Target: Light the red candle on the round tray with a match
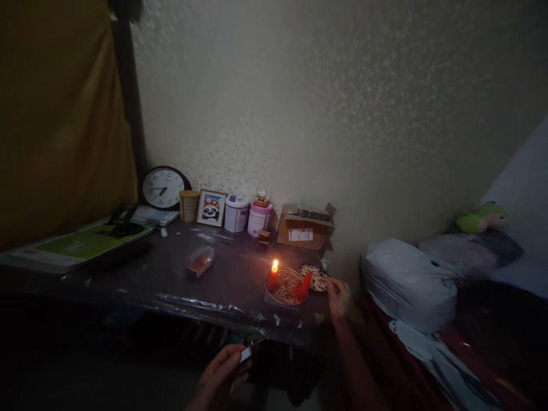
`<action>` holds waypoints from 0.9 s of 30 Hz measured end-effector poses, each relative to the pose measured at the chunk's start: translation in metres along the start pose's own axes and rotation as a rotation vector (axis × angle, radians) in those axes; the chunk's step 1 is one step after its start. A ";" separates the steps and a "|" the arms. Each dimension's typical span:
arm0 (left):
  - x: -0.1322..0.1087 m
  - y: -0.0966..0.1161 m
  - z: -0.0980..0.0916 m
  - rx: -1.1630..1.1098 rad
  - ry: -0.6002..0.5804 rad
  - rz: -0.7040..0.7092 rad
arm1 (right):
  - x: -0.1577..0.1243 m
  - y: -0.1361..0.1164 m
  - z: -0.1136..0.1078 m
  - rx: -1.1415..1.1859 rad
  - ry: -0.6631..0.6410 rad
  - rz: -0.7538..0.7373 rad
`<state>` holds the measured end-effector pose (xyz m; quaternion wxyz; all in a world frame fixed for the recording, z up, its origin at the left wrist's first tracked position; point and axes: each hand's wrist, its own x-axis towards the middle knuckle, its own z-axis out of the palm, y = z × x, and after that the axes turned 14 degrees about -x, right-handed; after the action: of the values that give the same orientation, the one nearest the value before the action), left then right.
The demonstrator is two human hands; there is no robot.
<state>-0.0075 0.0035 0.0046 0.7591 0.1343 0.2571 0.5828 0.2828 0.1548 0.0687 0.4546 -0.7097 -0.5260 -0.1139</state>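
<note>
In the lower middle, my left hand (pixel 222 368) closes its fingers on a small flat object (pixel 245 354) with a white face and a dark, thin end; its kind is hard to tell. My right hand (pixel 339 295) reaches over the table with thumb and fingers pinched at the right edge of a dark plate of pale short sticks (pixel 314 277). What the pinch holds is too small to make out. Left of that plate stands a round bowl (pixel 287 301) of grainy bits. A lit red candle (pixel 274 274) burns at its left side, and an unlit red candle (pixel 305 287) leans at its right.
On the dark, plastic-covered table (pixel 231 285) lies a clear-wrapped packet (pixel 201 261). Along the wall stand a clock (pixel 164 187), a panda picture (pixel 211 208), two tins (pixel 237 213) and an open cardboard box (pixel 305 227). White bags (pixel 409 279) lie at right.
</note>
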 end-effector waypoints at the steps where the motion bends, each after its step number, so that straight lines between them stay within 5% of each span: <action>1: -0.002 0.001 0.002 0.000 -0.010 -0.005 | -0.006 -0.004 -0.009 0.024 0.014 -0.010; 4: -0.006 0.002 0.006 0.006 -0.042 -0.008 | -0.039 -0.028 -0.036 0.113 -0.019 -0.065; 8: -0.007 0.000 0.006 0.010 0.005 0.012 | -0.101 -0.078 -0.062 0.241 -0.285 -0.187; 14: -0.001 -0.003 -0.005 0.041 -0.010 0.053 | -0.173 -0.110 -0.060 0.449 -0.623 -0.362; 27: 0.000 -0.004 -0.004 0.179 0.023 0.120 | -0.185 -0.094 -0.045 0.445 -0.751 -0.349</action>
<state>-0.0063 0.0014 -0.0011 0.7047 0.2100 0.3086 0.6034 0.1396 0.0047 0.0251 0.3479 -0.4881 -0.7772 0.1917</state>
